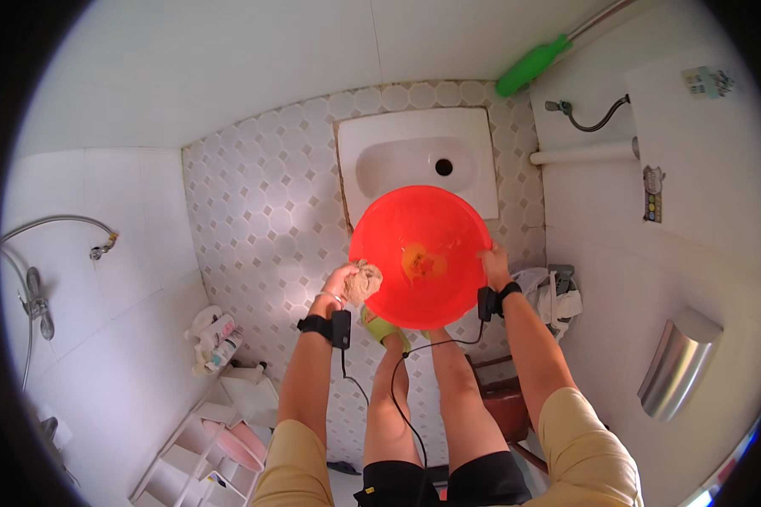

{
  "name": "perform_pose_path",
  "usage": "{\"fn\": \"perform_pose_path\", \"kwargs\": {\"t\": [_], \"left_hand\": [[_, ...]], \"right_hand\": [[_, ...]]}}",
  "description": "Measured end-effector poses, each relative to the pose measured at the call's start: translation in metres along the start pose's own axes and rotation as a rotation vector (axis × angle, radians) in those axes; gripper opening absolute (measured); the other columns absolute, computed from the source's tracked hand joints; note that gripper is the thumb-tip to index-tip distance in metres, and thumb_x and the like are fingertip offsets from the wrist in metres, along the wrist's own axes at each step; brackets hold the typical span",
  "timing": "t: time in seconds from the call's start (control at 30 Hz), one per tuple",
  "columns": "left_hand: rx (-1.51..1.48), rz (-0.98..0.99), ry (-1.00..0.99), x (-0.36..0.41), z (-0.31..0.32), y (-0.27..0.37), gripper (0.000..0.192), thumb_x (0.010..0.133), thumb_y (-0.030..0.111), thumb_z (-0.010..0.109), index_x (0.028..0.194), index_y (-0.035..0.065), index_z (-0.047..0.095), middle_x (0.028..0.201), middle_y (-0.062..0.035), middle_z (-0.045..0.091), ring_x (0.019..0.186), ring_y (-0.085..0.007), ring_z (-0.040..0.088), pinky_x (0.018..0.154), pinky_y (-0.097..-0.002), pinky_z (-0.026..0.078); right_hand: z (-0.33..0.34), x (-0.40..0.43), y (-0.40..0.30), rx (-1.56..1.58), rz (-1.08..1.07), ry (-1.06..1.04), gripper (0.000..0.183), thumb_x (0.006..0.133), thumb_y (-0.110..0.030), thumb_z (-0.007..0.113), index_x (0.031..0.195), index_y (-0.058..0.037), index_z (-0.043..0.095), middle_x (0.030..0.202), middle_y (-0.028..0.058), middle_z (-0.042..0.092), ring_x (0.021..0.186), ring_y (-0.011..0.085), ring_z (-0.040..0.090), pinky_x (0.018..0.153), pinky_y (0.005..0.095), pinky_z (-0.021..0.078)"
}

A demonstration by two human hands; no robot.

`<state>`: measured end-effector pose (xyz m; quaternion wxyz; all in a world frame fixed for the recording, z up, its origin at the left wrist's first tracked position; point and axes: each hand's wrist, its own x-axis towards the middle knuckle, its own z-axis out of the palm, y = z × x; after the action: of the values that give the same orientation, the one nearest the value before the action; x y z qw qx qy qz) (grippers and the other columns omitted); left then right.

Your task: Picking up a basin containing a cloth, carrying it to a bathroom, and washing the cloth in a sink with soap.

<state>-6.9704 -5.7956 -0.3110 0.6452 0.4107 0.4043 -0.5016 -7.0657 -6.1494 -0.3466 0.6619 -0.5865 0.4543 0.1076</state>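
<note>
A round red plastic basin [431, 218] is held in front of my legs, overlapping the near edge of a white squat toilet [412, 123]. Inside it is a printed orange and yellow pattern; pale glints on the bottom may be water. My left hand [337, 284] grips a crumpled beige cloth [363, 283] against the basin's left rim. Whether its fingers also hold the rim is hidden by the cloth. On the opposite side, my right hand [496, 266] clasps the rim with the thumb over the edge.
A green-ended pole [533, 65] leans in the far right corner. Right of me are a waste bin [561, 282] with white paper and a brown stool [504, 405]. Bottles [219, 339] and a white shelf rack [193, 453] stand left. A black cable [396, 393] hangs between my wrists.
</note>
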Motion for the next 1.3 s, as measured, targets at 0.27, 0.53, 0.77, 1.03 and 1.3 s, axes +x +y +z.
{"fn": "perform_pose_path", "kwargs": {"t": [0.27,0.53,0.77,1.03,1.3], "left_hand": [[-0.011,0.003,-0.085,0.033,0.025,0.001,0.03,0.078,0.021,0.048,0.101,0.0017,0.055,0.098,-0.0101,0.061,0.09,-0.023,0.059,0.084,-0.034,0.047],[-0.132,0.043,-0.105,0.039,0.042,0.006,0.032,0.078,0.023,0.05,0.101,0.0011,0.055,0.099,-0.0107,0.061,0.088,-0.0237,0.059,0.082,-0.0346,0.047],[-0.205,0.177,-0.042,0.014,0.061,0.021,0.036,0.079,0.018,0.048,0.109,-0.0007,0.051,0.105,-0.0133,0.059,0.095,-0.0254,0.058,0.085,-0.0354,0.046],[-0.347,0.412,-0.038,-0.065,0.039,-0.01,0.052,0.079,0.011,0.044,0.13,0.0038,0.036,0.124,-0.0134,0.047,0.111,-0.0275,0.048,0.095,-0.0376,0.039],[-0.507,0.58,0.041,-0.159,0.024,-0.053,0.063,0.071,0.004,0.045,0.132,0.0034,0.029,0.124,-0.0132,0.044,0.114,-0.0285,0.045,0.098,-0.0385,0.037]], "right_hand": [[-0.025,0.021,-0.017,0.043,0.113,-0.023,0.035,0.066,0.003,0.049,0.1,0.0014,0.057,0.083,0.0076,0.061,0.07,0.017,0.058,0.065,0.0287,0.0465],[-0.043,0.021,-0.025,0.09,0.188,0.004,0.04,0.065,0.002,0.052,0.105,0.0009,0.053,0.087,0.0093,0.06,0.075,0.021,0.058,0.069,0.0317,0.0471],[-0.051,0.052,-0.008,0.006,0.242,0.224,0.033,0.065,0.003,0.05,0.098,0.0012,0.053,0.089,0.0129,0.059,0.074,0.0249,0.058,0.066,0.036,0.0483],[-0.036,0.08,-0.054,-0.324,0.221,0.552,0.026,0.068,-0.004,0.051,0.09,0.0057,0.058,0.085,0.02,0.061,0.072,0.0275,0.061,0.062,0.0386,0.0475],[0.008,0.087,-0.174,-1.16,-0.273,0.521,0.023,0.076,-0.012,0.049,0.09,0.0047,0.057,0.085,0.0231,0.062,0.079,0.0373,0.061,0.069,0.0398,0.0502]]}}
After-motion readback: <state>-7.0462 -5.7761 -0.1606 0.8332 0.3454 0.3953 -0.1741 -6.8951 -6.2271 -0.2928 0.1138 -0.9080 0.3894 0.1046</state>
